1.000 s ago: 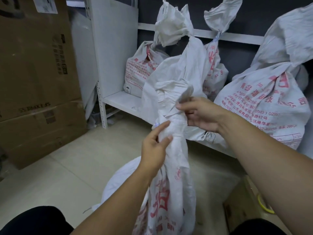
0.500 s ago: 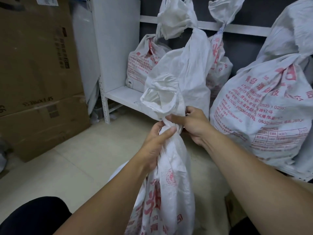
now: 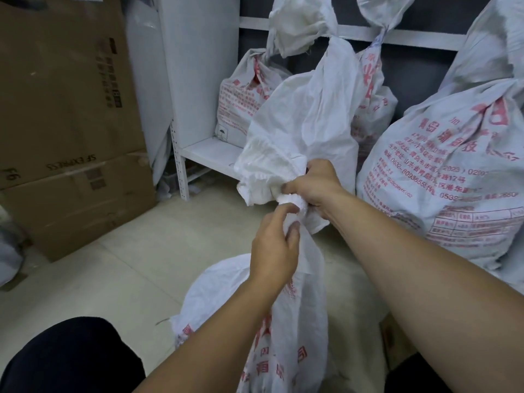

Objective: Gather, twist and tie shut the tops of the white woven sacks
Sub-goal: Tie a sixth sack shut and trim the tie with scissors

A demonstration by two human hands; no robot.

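**While the knot's only half made, grip belongs at the neck**

Current sack (image 3: 283,336) stands on the floor in front of the person, near the shelf (image 3: 209,151). Its top is drawn up into a twisted neck (image 3: 307,251) with a bunched wad (image 3: 295,201) above it.

Hands:
- Person's left hand (image 3: 273,251) pinches the neck just under the wad, thumb and fingers curled onto the cloth.
- Person's right hand (image 3: 314,185) is curled round the wad, and the loose top (image 3: 266,171) flares out to its left.

Handling, my read:
- **Material:** woven plastic cloth, thin and limp, creases sharply and looks a bit slick. A twist will likely spring open if let go. Not fragile.
- **Weight:** the body looks bulky and slumped. Can't tell the weight from here, and tying shouldn't need a lift.
- **Where to hold:** the narrowest part of the neck, right under the wad. One hand locks the twist, the other works the free end. Higher up on the flare you only get slack cloth.
- **Risk:** the pinch slips and the twist unwinds before the knot bites.

The tied sacks (image 3: 453,165) on the shelf show the target: tight neck, flared top.
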